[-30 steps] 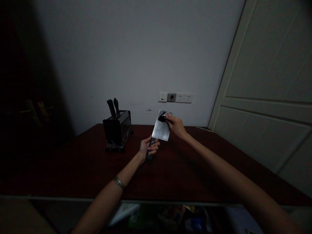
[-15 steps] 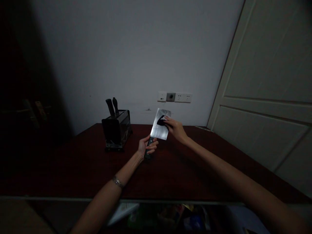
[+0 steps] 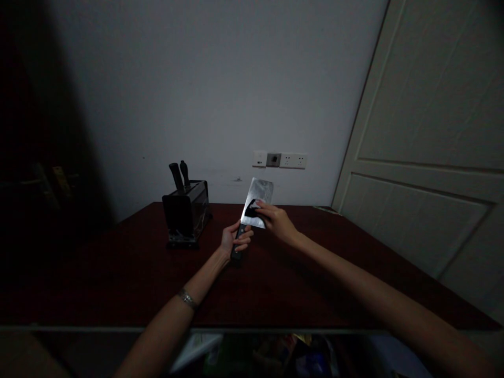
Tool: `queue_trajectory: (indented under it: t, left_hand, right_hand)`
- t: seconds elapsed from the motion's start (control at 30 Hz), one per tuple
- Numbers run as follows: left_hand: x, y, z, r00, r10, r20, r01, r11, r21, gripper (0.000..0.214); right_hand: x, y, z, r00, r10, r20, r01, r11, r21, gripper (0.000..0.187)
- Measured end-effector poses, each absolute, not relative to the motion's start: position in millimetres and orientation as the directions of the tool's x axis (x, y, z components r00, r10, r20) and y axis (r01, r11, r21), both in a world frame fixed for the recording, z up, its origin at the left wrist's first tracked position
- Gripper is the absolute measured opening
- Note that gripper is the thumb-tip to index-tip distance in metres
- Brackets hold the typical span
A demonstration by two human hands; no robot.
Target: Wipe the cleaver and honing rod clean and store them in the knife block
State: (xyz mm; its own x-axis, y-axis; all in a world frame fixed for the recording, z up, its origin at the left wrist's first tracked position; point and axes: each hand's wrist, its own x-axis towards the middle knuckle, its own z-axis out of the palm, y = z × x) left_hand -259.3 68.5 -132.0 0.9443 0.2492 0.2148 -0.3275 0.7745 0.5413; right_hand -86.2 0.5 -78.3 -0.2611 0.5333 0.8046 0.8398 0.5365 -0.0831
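My left hand [image 3: 233, 237] is wrapped round the black handle of a cleaver [image 3: 262, 190], whose wide metal blade points up and away from me. Pinched in the fingers of my right hand [image 3: 279, 221] is a black cloth [image 3: 251, 208], pressed on the lower part of the blade near the handle. The right fingers and cloth hide part of the blade. To the left stands a dark knife block [image 3: 185, 212] with two black handles sticking up from it.
The dark red tabletop [image 3: 299, 294] meets a pale wall with a row of sockets [image 3: 279, 160]. A panelled door [image 3: 429, 173] closes off the right side. Below the table's front edge lie several packages [image 3: 315, 362] in shadow.
My right hand has slid the black cloth down the blade, from its middle towards the handle. The left hand keeps its hold on the cleaver. The view has shifted slightly.
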Motion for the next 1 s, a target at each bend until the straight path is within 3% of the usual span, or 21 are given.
queue_trajectory:
  t: [0.1, 0.3, 0.5, 0.73, 0.9, 1.0]
  left_hand:
    - [-259.1, 68.2, -131.0, 0.949, 0.233, 0.211, -0.313, 0.759, 0.571, 0.034]
    - [-257.7, 67.3, -132.0, 0.957, 0.185, 0.223, -0.284, 0.757, 0.589, 0.03]
    - [-257.2, 70.2, -133.3, 0.952, 0.172, 0.253, -0.296, 0.73, 0.616, 0.027]
    - [-257.3, 67.5, -131.7, 0.964, 0.149, 0.22, -0.253, 0.765, 0.592, 0.025]
    - [-258.0, 68.4, -131.4, 0.957, 0.183, 0.227, -0.286, 0.739, 0.609, 0.027]
    - [-257.8, 66.3, -130.9, 0.961, 0.165, 0.224, -0.272, 0.721, 0.637, 0.029]
  right_hand:
    - [-93.9, -3.8, -86.0, -0.381, 0.545, 0.747, 0.796, 0.604, -0.035, 0.033]
    - [-77.4, 10.3, -63.5, -0.242, 0.532, 0.811, 0.878, 0.475, -0.05, 0.029]
    - [-90.8, -1.9, -80.8, -0.486, 0.53, 0.695, 0.769, 0.637, 0.053, 0.042]
    - [-79.4, 13.7, -60.1, -0.251, 0.534, 0.807, 0.885, 0.465, -0.033, 0.029]
    - [-92.8, 6.9, -78.4, -0.421, 0.553, 0.719, 0.8, 0.6, 0.007, 0.031]
    - [-77.8, 17.5, -62.8, -0.34, 0.564, 0.753, 0.841, 0.541, -0.025, 0.029]
